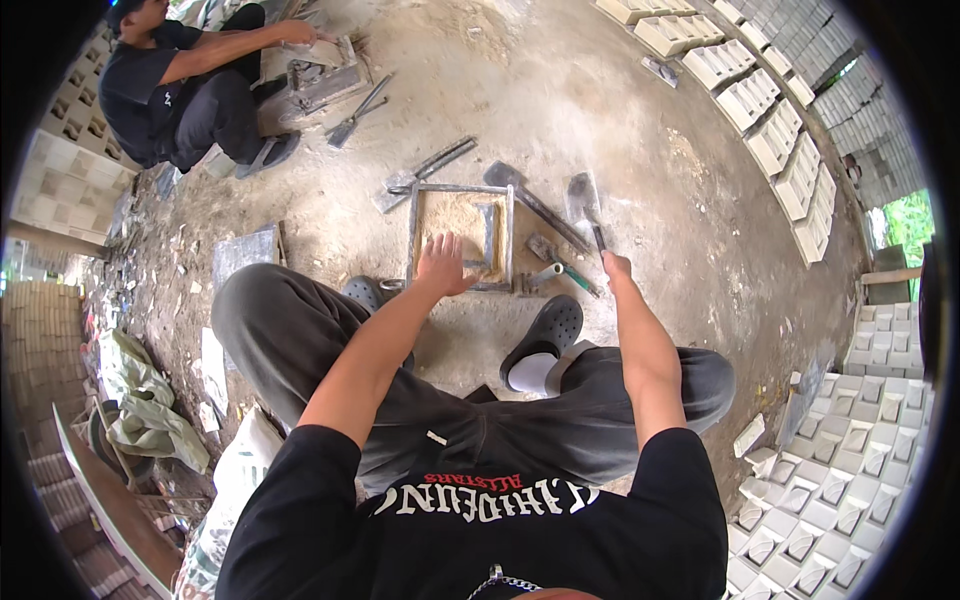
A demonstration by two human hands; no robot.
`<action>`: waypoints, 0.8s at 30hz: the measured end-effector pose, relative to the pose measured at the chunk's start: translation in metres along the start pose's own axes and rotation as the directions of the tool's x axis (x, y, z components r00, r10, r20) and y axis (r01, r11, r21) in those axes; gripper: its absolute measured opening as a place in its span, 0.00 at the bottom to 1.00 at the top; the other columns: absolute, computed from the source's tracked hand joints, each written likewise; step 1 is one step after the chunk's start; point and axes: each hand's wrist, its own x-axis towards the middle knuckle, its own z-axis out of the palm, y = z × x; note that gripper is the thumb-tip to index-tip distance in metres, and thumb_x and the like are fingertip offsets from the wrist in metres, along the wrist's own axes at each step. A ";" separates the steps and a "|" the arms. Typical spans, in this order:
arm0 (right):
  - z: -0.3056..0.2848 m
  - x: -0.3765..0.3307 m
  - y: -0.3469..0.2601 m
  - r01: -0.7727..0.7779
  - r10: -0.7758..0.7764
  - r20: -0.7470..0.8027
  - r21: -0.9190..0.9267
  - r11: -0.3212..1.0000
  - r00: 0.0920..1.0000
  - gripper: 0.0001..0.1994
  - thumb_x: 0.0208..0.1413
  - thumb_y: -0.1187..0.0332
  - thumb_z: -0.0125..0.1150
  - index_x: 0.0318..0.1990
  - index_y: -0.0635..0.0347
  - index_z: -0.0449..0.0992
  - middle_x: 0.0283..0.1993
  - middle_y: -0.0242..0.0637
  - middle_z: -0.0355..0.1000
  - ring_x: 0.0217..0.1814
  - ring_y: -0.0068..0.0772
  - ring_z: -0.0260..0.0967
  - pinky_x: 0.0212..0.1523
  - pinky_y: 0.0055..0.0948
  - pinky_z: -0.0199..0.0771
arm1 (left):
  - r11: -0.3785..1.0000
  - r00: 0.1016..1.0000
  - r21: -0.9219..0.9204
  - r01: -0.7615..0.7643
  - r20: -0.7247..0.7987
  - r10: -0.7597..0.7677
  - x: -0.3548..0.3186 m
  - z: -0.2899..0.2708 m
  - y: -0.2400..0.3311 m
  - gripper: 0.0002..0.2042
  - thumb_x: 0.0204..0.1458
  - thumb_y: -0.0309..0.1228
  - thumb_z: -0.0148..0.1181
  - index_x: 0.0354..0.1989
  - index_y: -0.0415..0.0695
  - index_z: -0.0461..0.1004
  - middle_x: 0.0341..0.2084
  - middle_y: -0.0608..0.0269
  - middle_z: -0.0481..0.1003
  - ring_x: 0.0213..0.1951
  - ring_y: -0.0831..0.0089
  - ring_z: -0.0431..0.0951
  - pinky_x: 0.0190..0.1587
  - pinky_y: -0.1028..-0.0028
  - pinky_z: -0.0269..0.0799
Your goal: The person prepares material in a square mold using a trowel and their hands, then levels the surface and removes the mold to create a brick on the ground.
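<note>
A square metal mould (412,215) lies on the ground in front of my feet, filled with pale, sandy mix (452,212). An L-shaped metal piece (490,230) rests in its right part. My left hand (443,264) lies flat on the mix near the mould's near edge, fingers stretched out. Right of the mould, my right hand (617,268) is closed around the dark handle of a trowel (581,196), whose flat grey blade points away from me over the ground. A long-handled flat tool (540,207) lies between mould and trowel.
By the mould lie a green-handled brush (563,263), a short pipe (545,273) and another metal tool (425,172). At the upper left a person (200,90) squats at another mould (330,85). Cream blocks (780,140) stand in rows at right; a metal plate (247,257) lies left.
</note>
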 end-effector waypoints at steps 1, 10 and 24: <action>-0.013 0.009 -0.011 0.073 -0.074 0.001 -0.106 0.992 0.997 0.26 0.49 0.53 0.63 0.48 0.67 0.78 0.51 0.56 0.74 0.53 0.53 0.73 0.50 0.47 0.71 | 0.997 0.999 -0.069 0.032 0.013 -0.032 0.002 0.002 0.006 0.52 0.53 0.69 0.43 0.73 0.38 0.38 0.73 0.46 0.40 0.74 0.52 0.39 0.73 0.58 0.37; -0.014 0.043 -0.060 0.323 -0.319 0.089 -0.468 0.823 0.943 0.25 0.48 0.50 0.62 0.43 0.64 0.79 0.46 0.56 0.77 0.52 0.53 0.75 0.51 0.40 0.72 | 0.982 0.989 -0.182 -0.041 -0.146 0.014 0.004 0.048 0.012 0.60 0.44 0.73 0.51 0.73 0.38 0.37 0.73 0.39 0.34 0.74 0.45 0.31 0.71 0.46 0.29; -0.021 0.051 -0.049 0.522 -0.439 0.297 -0.614 0.592 0.848 0.19 0.61 0.53 0.52 0.47 0.60 0.66 0.41 0.55 0.76 0.44 0.61 0.74 0.44 0.55 0.73 | 0.983 0.978 -0.180 -0.026 0.200 0.062 0.007 0.007 -0.001 0.58 0.43 0.72 0.53 0.75 0.49 0.34 0.74 0.50 0.30 0.75 0.50 0.28 0.71 0.45 0.24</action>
